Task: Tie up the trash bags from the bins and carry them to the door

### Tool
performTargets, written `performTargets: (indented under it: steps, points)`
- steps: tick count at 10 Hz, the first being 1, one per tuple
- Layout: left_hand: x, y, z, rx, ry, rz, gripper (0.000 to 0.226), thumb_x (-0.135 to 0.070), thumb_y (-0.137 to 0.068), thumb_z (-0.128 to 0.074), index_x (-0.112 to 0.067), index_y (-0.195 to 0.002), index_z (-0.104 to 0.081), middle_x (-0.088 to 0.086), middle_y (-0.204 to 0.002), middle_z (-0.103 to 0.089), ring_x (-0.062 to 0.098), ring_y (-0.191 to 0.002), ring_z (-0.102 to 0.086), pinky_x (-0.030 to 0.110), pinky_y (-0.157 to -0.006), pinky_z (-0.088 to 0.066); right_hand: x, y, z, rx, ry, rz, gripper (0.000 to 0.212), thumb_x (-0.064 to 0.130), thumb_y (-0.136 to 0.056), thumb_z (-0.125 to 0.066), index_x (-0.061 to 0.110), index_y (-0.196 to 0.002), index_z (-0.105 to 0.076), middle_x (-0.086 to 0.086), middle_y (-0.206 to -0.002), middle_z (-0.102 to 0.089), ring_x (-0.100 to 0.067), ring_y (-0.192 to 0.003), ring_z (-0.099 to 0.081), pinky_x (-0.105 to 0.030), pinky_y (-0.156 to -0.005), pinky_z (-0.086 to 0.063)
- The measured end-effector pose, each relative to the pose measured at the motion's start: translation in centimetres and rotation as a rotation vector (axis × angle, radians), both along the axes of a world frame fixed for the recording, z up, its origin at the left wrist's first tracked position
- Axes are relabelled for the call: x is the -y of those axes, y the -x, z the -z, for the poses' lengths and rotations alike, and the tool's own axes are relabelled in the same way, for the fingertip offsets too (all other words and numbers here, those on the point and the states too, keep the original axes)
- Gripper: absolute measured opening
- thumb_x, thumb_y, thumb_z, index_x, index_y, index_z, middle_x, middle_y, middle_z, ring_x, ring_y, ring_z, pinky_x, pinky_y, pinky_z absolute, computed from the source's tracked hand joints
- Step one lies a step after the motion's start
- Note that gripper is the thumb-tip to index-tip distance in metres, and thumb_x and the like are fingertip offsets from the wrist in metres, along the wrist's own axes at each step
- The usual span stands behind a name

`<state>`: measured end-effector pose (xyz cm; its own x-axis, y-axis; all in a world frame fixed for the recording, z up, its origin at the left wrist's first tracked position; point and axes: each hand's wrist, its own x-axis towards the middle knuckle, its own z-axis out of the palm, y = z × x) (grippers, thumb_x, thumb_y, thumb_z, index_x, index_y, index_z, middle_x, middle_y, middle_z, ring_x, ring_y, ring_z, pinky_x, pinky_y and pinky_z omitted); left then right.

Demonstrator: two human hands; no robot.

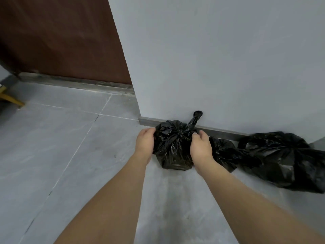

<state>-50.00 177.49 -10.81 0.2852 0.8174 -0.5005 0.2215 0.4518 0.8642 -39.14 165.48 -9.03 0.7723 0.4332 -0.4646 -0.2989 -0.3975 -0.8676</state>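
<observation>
Both hands, the left hand point(144, 143) and the right hand point(200, 147), clasp the small knotted black bag point(171, 147) of crinkly, glossy film, seemingly setting it on the grey tiled floor point(70, 147) against the wall's skirting, beside two more bags point(281, 155), so letting go looks next.

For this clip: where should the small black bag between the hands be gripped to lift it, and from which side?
Probably by the twisted neck sticking up from the small bag, coming from above. The plastic gathers there into one narrow tail, while the body is wide and crumpled. The left hand and right hand now cup its sides.
</observation>
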Motion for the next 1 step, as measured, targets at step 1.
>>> performTargets:
  steps: [1]
  points:
    - [2.03, 0.62, -4.29, -0.128, -0.186, 0.047, 0.026, -0.029, -0.097, -0.051, -0.009, -0.111, -0.060, 0.002, -0.103, -0.063, 0.016, -0.093, -0.058, 0.026, -0.076, -0.041, 2.21, 0.18, -4.09, 0.087, 0.005, -0.027, 0.049, 0.027, -0.101, -0.036, 0.016, -0.148, -0.036, -0.007, -0.148, -0.045, -0.026, -0.131, -0.044, -0.037, -0.108, -0.032]
